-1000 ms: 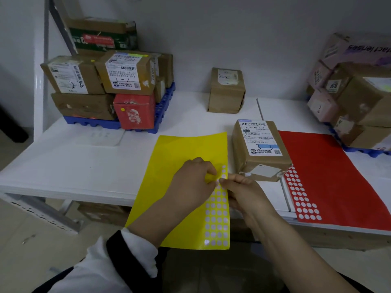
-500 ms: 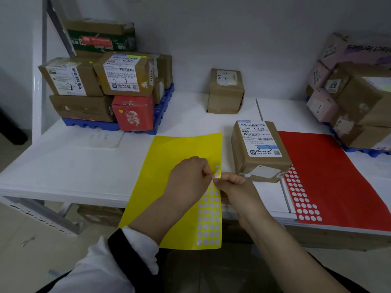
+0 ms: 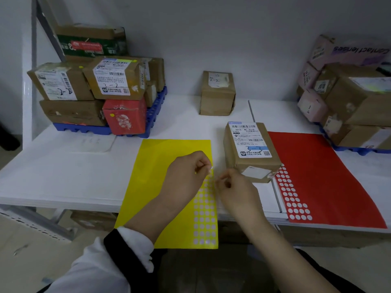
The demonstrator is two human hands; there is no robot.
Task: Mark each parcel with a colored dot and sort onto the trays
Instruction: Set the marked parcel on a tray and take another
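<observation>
A yellow sticker sheet [image 3: 160, 187] lies in the middle of the white table [image 3: 63, 176], and its lower end hangs over the front edge. My left hand [image 3: 186, 178] pinches the sheet's right edge, where the dots have been peeled off. Just to the right, my right hand [image 3: 234, 191] holds thumb and forefinger pinched together on something tiny, a yellow dot as far as I can tell. A brown parcel [image 3: 249, 149] with a white label stands right beyond my right hand. A red sticker sheet [image 3: 328, 176] lies to its right.
A second brown parcel [image 3: 218, 94] stands at the back by the wall. A blue tray [image 3: 154, 111] at the back left carries stacked parcels, some bearing yellow dots. Another blue tray [image 3: 359, 150] at the far right holds brown and pink parcels.
My hands, which met at the sheet's right edge, have drawn slightly apart, the right hand pulling to the right. The left hand keeps its pinch on the sheet.
</observation>
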